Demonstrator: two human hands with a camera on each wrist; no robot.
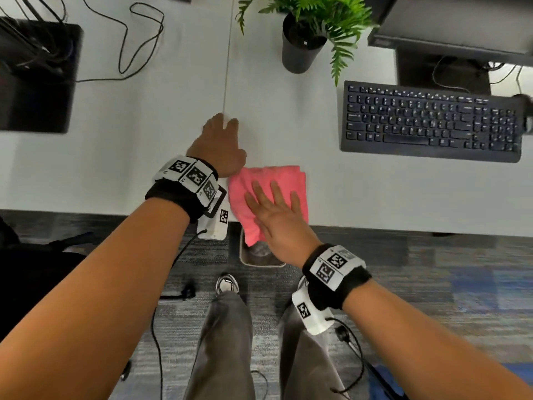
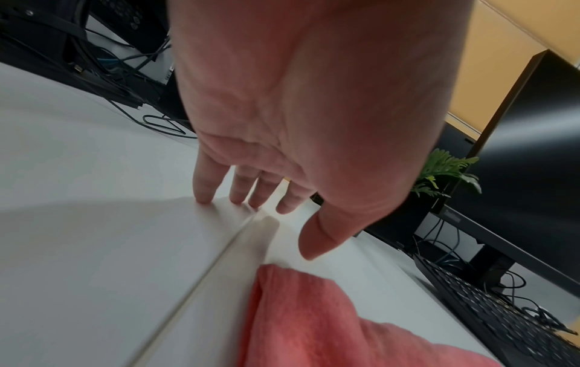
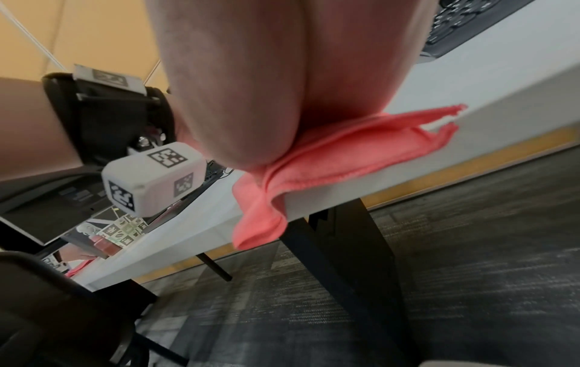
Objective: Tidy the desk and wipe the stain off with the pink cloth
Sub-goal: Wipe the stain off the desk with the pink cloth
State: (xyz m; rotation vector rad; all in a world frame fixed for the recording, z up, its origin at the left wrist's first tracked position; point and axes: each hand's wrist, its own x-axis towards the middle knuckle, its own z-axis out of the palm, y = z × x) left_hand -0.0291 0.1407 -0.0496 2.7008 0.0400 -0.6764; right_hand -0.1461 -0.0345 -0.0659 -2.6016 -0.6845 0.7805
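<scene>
From the head view, my right hand (image 1: 277, 209) lies flat, fingers apart, on the pink cloth (image 1: 268, 180) at mid-frame, at the bench (image 1: 115, 157) edge. In the left wrist view my left hand (image 2: 301, 104) is spread, fingertips touching the bench seam. The right wrist view shows a cloth corner hanging off; pulling nearer could drag it to the floor.

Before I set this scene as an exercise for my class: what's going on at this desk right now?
A person stands at a white desk. Their right hand lies flat, fingers straight, on a folded pink cloth at the desk's front edge, with one corner hanging over it. The left hand rests beside the cloth, fingertips on the desk near the seam. A keyboard and potted plant sit further back. No stain is visible.
</scene>
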